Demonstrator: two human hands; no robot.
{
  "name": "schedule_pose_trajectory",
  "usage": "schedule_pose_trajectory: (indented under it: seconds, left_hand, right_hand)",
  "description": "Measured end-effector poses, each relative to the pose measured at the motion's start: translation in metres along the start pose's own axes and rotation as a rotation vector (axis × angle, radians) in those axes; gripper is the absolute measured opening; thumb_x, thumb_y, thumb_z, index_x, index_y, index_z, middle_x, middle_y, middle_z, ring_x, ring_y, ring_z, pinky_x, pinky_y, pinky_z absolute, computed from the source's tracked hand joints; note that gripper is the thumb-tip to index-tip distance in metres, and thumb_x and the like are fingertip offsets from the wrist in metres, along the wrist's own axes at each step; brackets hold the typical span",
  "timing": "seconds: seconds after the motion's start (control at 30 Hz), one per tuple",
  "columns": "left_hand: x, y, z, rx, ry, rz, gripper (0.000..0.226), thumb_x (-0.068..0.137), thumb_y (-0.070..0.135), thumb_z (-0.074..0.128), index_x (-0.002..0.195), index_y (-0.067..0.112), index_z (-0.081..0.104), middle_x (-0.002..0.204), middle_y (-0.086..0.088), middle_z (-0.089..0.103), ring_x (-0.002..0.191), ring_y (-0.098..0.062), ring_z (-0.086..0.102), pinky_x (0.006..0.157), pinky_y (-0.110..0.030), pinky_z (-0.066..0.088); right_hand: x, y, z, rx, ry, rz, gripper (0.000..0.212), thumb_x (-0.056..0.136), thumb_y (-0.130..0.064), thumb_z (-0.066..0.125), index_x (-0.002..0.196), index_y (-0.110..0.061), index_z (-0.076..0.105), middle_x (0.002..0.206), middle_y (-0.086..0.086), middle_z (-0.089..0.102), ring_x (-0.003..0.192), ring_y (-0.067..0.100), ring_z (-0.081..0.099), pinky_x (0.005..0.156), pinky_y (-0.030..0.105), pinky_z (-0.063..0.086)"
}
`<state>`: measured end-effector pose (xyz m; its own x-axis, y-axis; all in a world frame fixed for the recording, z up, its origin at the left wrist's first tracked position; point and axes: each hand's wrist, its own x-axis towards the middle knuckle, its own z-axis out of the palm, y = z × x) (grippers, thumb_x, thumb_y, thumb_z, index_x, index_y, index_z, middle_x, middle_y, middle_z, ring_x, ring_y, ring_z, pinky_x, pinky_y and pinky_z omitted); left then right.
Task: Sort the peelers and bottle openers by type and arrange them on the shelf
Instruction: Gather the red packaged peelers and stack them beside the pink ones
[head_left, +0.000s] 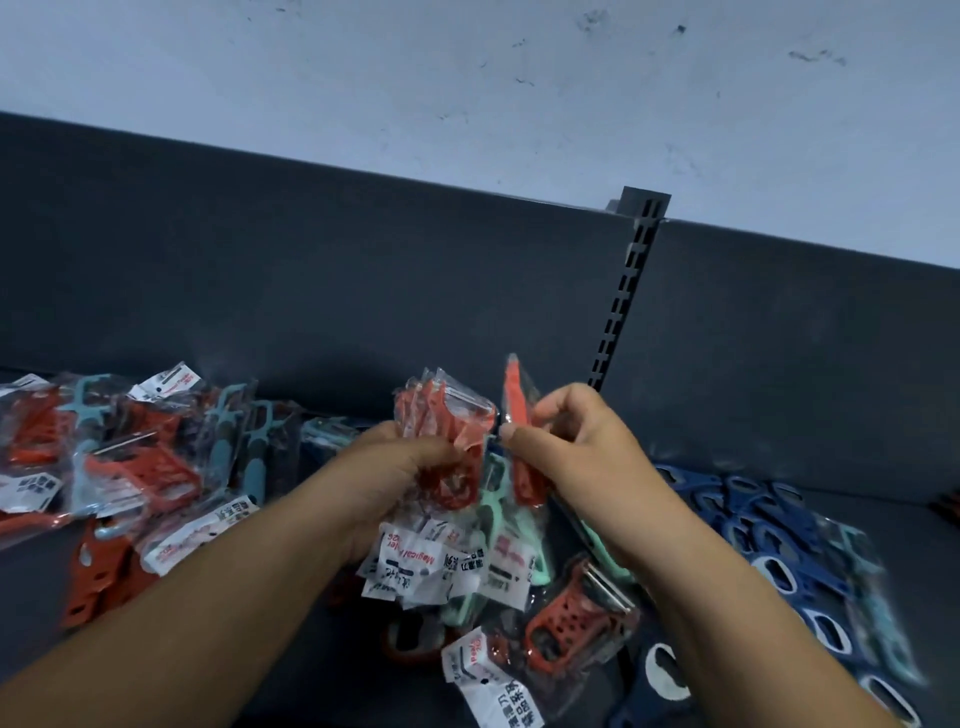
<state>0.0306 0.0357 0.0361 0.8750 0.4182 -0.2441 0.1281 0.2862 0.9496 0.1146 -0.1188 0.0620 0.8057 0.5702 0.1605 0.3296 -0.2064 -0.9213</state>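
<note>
My left hand (387, 467) grips a bunch of red peelers (447, 426) in clear plastic bags, held upright above the shelf. Close beside it on the right, my right hand (563, 441) pinches a single bagged red peeler (519, 410) standing upright. Below both hands lies a loose heap of bagged red and mint-green peelers (498, 566) with white labels. A bigger pile of red and teal bagged peelers (130, 457) covers the left of the shelf. Blue bottle openers (789, 545) lie overlapping at the right.
The dark grey shelf floor (31, 582) shows bare at the near left. A dark back panel (311, 270) rises behind the piles, with a slotted upright (628, 291) at centre right. Above it is a pale wall.
</note>
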Motion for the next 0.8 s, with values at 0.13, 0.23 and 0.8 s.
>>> schedule_pose_trajectory:
  seconds: [0.13, 0.23, 0.8]
  left_hand:
    - [-0.008, 0.001, 0.034, 0.031, -0.109, 0.074, 0.013, 0.084, 0.004, 0.064, 0.093, 0.009, 0.072, 0.09, -0.019, 0.074, 0.08, -0.033, 0.072, 0.072, -0.039, 0.057]
    - [-0.011, -0.001, 0.057, 0.047, -0.123, 0.11, 0.011, 0.084, 0.006, 0.065, 0.088, 0.012, 0.073, 0.088, -0.017, 0.074, 0.079, -0.03, 0.072, 0.072, -0.037, 0.058]
    - [-0.008, -0.028, 0.198, 0.045, -0.092, 0.08, 0.06, 0.064, 0.021, 0.057, 0.116, -0.009, 0.055, 0.113, -0.036, 0.059, 0.087, -0.035, 0.058, 0.092, -0.06, 0.046]
  right_hand:
    - [-0.002, 0.007, -0.006, 0.071, -0.006, -0.057, 0.034, 0.077, -0.032, 0.076, 0.087, -0.009, 0.053, 0.067, 0.002, 0.048, 0.058, 0.017, 0.043, 0.055, 0.034, 0.037]
    - [-0.007, 0.013, -0.021, 0.081, -0.005, -0.065, 0.037, 0.08, -0.031, 0.075, 0.091, -0.004, 0.053, 0.069, 0.004, 0.047, 0.06, 0.017, 0.042, 0.056, 0.032, 0.039]
    - [-0.036, 0.059, -0.133, 0.728, 0.028, 0.289, 0.045, 0.091, -0.015, 0.062, 0.129, -0.014, 0.039, 0.111, 0.015, 0.063, 0.087, 0.026, 0.067, 0.069, 0.039, 0.059]
